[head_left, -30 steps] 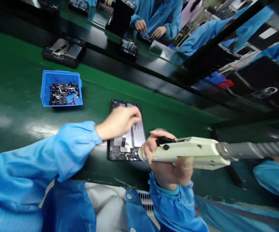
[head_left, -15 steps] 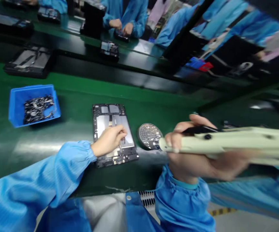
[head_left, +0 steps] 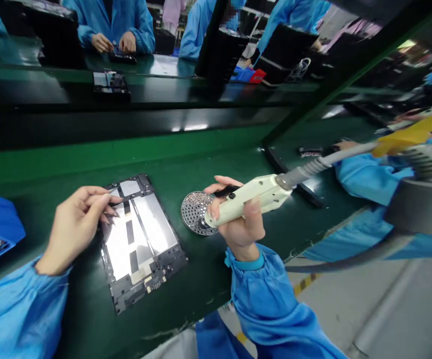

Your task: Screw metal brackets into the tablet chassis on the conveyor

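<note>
In my right hand [head_left: 240,224] is a pale green electric screwdriver [head_left: 251,199], a finger on its black lever. Its metal nose reaches over a round metal screw dish [head_left: 191,212] full of small holes; the tip itself I cannot make out. An opened tablet [head_left: 144,234] lies on the green bench left of the dish, its silvery inside with dark strips facing up. At its upper left edge is my left hand [head_left: 83,214], thumb and fingers pinched together above the tablet. What they hold, if anything, is too small to name.
On the left stands a blue bin [head_left: 4,224] of small dark parts. A grey cable [head_left: 335,154] runs from the screwdriver to the upper right. Behind the bench is a raised black shelf [head_left: 156,89] carrying another device [head_left: 111,82]. A co-worker's hands [head_left: 113,44] work beyond; another's sleeve [head_left: 369,179] is at right.
My left hand has moved from the tablet's lower middle to its upper left edge. My right hand still holds the screwdriver at the dish. The view has swung right.
</note>
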Demonstrator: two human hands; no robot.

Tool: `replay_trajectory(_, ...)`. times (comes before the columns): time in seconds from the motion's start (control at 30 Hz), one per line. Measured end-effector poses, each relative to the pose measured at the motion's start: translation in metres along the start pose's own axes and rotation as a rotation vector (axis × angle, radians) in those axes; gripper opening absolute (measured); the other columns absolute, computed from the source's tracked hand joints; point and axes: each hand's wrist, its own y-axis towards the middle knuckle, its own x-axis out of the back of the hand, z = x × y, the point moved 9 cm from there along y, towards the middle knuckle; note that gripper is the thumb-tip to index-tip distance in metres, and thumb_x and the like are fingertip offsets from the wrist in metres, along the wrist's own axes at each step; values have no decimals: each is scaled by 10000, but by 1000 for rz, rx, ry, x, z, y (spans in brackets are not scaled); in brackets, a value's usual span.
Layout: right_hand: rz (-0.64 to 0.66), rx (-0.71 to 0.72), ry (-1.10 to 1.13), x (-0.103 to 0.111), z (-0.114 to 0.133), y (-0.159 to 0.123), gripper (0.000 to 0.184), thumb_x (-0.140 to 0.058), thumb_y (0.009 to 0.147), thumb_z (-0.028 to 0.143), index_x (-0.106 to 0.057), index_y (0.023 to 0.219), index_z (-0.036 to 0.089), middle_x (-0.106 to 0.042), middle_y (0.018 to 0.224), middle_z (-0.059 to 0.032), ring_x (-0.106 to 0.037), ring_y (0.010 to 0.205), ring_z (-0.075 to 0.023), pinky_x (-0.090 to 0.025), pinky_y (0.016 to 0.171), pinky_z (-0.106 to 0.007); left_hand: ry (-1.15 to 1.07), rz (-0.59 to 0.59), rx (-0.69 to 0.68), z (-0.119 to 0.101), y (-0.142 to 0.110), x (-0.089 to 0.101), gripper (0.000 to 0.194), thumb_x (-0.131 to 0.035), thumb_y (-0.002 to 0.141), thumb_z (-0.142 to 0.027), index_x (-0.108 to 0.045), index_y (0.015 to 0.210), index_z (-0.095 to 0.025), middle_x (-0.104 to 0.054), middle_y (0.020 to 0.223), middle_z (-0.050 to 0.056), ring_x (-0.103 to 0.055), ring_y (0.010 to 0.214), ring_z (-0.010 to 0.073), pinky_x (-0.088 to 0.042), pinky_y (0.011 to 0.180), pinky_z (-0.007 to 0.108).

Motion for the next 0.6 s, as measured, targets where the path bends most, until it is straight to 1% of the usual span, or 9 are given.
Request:
replay_trajectory(0.07, 7, 5, -1, -1, -2, 0, 473, -698, 907, 599, -799, 1139, 199, -767, 922, -86, -526, 398, -93, -413, 347, -248, 32, -72, -3, 0, 9, 16, 260, -712, 850, -461, -642, 918, -220, -790, 925, 77, -668, 684, 178, -548, 579, 291)
replay_trajectory(0.13, 2, 0, -9, 0, -3, 0, 480, -701, 904, 600, -802, 1135, 192, -766, 902, -86, -528, 398, -98, -412, 349, -251, 65, -131, -14, 3, 16, 29, 216, -703, 860, -439, -666, 921, -236, -776, 947, 54, -655, 718, 174, -537, 609, 301)
replay_trajectory(0.17, -4, -3, -16, 1, -3, 0, 484, -702, 902, 603, -803, 1132, 190, -764, 892, -86, -528, 400, -99, -413, 354, -252, 87, -157, -19, 5, 19, 34, 196, -698, 864, -436, -680, 923, -250, -759, 915, 36, -630, 694, 168, -516, 603, 308)
replay_trajectory(0.23, -10, -9, -24, 1, -3, 0, 491, -708, 892, 608, -803, 1125, 186, -756, 871, -83, -529, 406, -99, -414, 368, -252, 122, -197, -12, 12, 24, 42, 173, -690, 870, -446, -703, 924, -283, -689, 789, -1, -554, 613, 149, -447, 577, 320)
replay_trajectory(0.3, -15, -17, -27, 1, -3, -1, 496, -705, 886, 613, -801, 1122, 187, -743, 855, -76, -530, 410, -99, -418, 376, -253, 137, -216, 5, 20, 28, 46, 174, -693, 868, -466, -715, 925, -302, -608, 690, -24, -494, 564, 133, -386, 567, 326)
replay_trajectory(0.33, -16, -21, -33, 1, -2, -1, 496, -701, 884, 617, -799, 1120, 191, -737, 853, -72, -529, 410, -99, -417, 375, -253, 138, -219, 11, 23, 29, 46, 181, -696, 867, -474, -719, 927, -305, -590, 674, -28, -486, 561, 128, -370, 570, 327)
replay_trajectory(0.47, -5, -27, -74, 0, -1, -1, 502, -690, 882, 637, -782, 1118, 204, -715, 847, -62, -516, 408, -98, -414, 375, -252, 131, -229, 10, 28, 32, 48, 198, -705, 871, -471, -736, 943, -290, -595, 681, -25, -484, 565, 120, -358, 575, 317)
replay_trajectory(0.6, 43, -65, -50, -6, -4, -1, 491, -713, 874, 634, -790, 1103, 207, -614, 676, -8, -481, 410, -108, -401, 380, -246, 98, -258, -3, 31, 37, 53, 196, -723, 839, -394, -750, 945, -231, -609, 650, -18, -480, 537, 119, -361, 526, 269)
